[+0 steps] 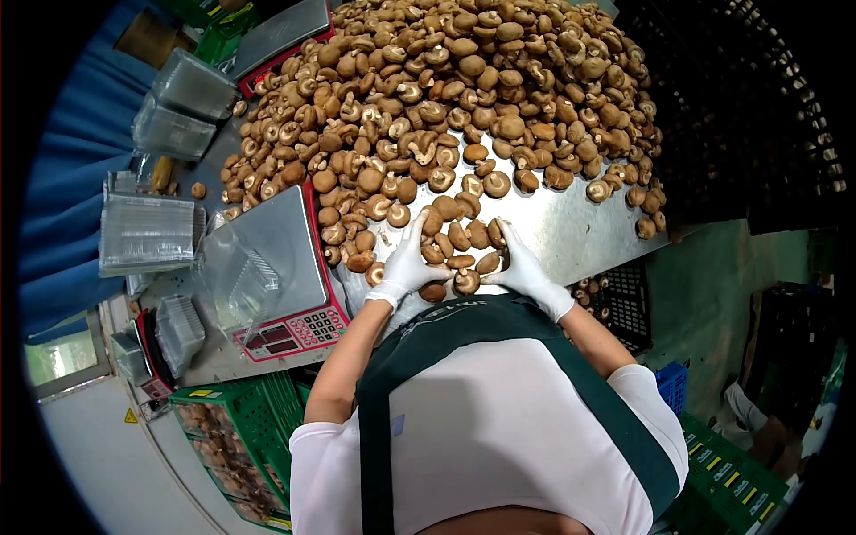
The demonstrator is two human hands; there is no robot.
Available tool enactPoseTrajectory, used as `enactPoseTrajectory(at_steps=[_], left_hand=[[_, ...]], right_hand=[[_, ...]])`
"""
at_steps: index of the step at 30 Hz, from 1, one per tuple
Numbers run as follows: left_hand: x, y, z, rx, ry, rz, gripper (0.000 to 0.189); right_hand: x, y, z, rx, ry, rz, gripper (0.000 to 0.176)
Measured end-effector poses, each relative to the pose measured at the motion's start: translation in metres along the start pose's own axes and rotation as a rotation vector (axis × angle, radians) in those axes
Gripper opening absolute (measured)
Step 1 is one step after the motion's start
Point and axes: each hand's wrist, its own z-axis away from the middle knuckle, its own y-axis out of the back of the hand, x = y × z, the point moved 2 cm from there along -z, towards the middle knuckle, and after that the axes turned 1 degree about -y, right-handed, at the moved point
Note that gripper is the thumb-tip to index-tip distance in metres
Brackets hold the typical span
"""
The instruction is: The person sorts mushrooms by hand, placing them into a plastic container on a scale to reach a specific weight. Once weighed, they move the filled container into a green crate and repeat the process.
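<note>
My left hand (407,266), in a white glove, rests at the left side of a small cluster of shiitake mushrooms (459,235) on the metal table (571,217). Opposite it, my gloved right hand (526,269) lies along the cluster's right side. Both hands have their fingers stretched out and thumbs apart, cupped around the mushrooms without closing on one. A shiitake with its pale stem showing (466,282) sits between the thumbs, close to my apron (464,321). Beyond the cluster rises a large heap of shiitake mushrooms (499,80).
Left of me stands a red-rimmed scale (294,334) with a clear plastic tray (245,281) on it. Stacked clear trays (152,234) line the table's left side. Another scale (281,36) is farther back. Green crates (259,428) and a black crate (629,308) are below table level.
</note>
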Motion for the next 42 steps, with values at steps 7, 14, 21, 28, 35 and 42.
enactPoseTrajectory(at_steps=[7, 14, 21, 28, 35, 42], left_hand=[[-0.006, -0.019, -0.022, 0.094, -0.077, 0.207, 0.114], [-0.010, -0.012, -0.026, 0.068, -0.061, 0.407, 0.106], [-0.022, -0.013, -0.022, 0.132, -0.158, 0.514, 0.097], [-0.012, -0.003, -0.018, 0.041, -0.127, 0.685, 0.091], [-0.011, 0.005, -0.016, 0.003, -0.103, 0.713, 0.094], [-0.013, 0.020, -0.005, 0.049, -0.140, 0.730, 0.089]], right_hand=[[-0.013, -0.025, -0.028, 0.000, 0.002, -0.271, 0.105], [-0.014, -0.017, -0.042, -0.044, -0.005, -0.302, 0.091], [-0.021, -0.024, -0.053, -0.018, 0.092, -0.313, 0.087], [-0.037, -0.016, -0.055, -0.104, -0.037, -0.407, 0.091], [-0.034, -0.026, -0.064, -0.054, -0.006, -0.412, 0.086], [-0.041, -0.036, -0.059, -0.014, 0.027, -0.632, 0.076]])
